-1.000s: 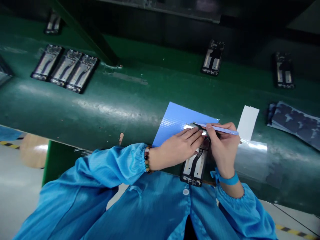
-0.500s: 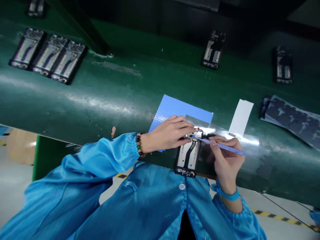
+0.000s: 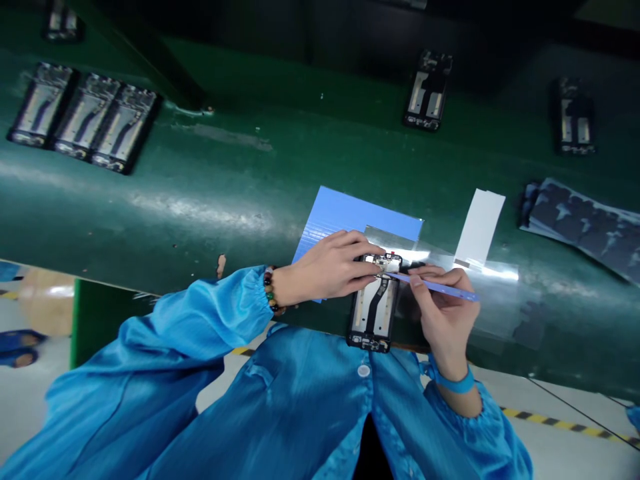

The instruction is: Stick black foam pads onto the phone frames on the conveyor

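Observation:
An opened phone body (image 3: 371, 313) lies at the near edge of the green bench, its circuit parts facing up. My left hand (image 3: 333, 267) rests over its upper left part, fingers stretched out and touching it, with nothing seen gripped. Pinched in my right hand (image 3: 447, 313) is a thin purple-blue tool (image 3: 445, 289), whose tip reaches the upper part of the phone body. Beneath and behind my left hand lies a blue sheet (image 3: 357, 212). A clear film (image 3: 493, 303) spreads to the right, partly under my right hand.
Three opened phone bodies (image 3: 83, 119) lie at the left, another (image 3: 429, 91) at the back, one more (image 3: 575, 119) at the right. White strips (image 3: 481, 227) and dark printed sheets (image 3: 583, 223) lie on the right. A green post (image 3: 150, 60) stands on the bench (image 3: 225, 180).
The tool tip and my right hand have shifted slightly left along the phone body. My left fingers have moved a little. The view has shifted, and a person's feet now show at the lower left.

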The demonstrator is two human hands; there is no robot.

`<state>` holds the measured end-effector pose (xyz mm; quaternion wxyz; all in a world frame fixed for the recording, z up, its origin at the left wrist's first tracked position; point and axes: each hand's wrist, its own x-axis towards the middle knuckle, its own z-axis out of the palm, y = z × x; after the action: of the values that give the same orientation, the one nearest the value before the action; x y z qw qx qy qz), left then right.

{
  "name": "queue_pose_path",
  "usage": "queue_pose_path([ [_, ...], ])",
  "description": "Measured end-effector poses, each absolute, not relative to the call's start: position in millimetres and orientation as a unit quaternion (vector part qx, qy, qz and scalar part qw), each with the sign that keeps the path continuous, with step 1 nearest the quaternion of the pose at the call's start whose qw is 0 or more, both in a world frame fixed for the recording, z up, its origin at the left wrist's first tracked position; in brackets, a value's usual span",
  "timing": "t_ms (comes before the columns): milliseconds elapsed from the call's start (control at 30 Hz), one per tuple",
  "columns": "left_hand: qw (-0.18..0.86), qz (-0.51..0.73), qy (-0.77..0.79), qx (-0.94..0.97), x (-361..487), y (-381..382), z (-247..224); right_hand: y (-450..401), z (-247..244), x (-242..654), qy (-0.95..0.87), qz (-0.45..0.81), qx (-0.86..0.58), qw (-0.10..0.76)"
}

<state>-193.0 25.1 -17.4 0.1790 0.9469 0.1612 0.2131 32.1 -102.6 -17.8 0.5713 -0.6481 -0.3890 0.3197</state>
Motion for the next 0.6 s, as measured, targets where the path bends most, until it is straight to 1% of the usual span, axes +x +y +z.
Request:
queue_pose_path([
  [133, 0.170, 0.204, 0.158, 0.951, -194.4, 23.4, -17.7, -101.2, -13.5, 33.9, -0.391, 0.316, -0.651, 0.568],
  [200, 0.149, 0.210, 0.149, 0.955, -193.8, 22.0, -16.6, -104.0, -10.8, 42.3, -0.383, 0.296, -0.647, 0.589],
  [300, 0.083, 0.209, 0.136, 0.965, -192.9, 18.1, -11.4, -112.8, -10.8, 60.9, -0.348, 0.248, -0.651, 0.628],
  [400, 0.022, 0.183, 0.126, 0.975, -194.9, 14.1, -5.8, -120.4, -16.5, 68.8, -0.306, 0.229, -0.676, 0.630],
  [467, 0.020, 0.184, 0.109, 0.977, -197.2, 12.9, -4.2, -121.8, -19.4, 63.7, -0.289, 0.228, -0.684, 0.630],
  [600, 0.070, 0.245, 0.075, 0.964, -187.8, 12.8, -2.3, -123.0, -14.2, 61.7, -0.289, 0.233, -0.669, 0.644],
])
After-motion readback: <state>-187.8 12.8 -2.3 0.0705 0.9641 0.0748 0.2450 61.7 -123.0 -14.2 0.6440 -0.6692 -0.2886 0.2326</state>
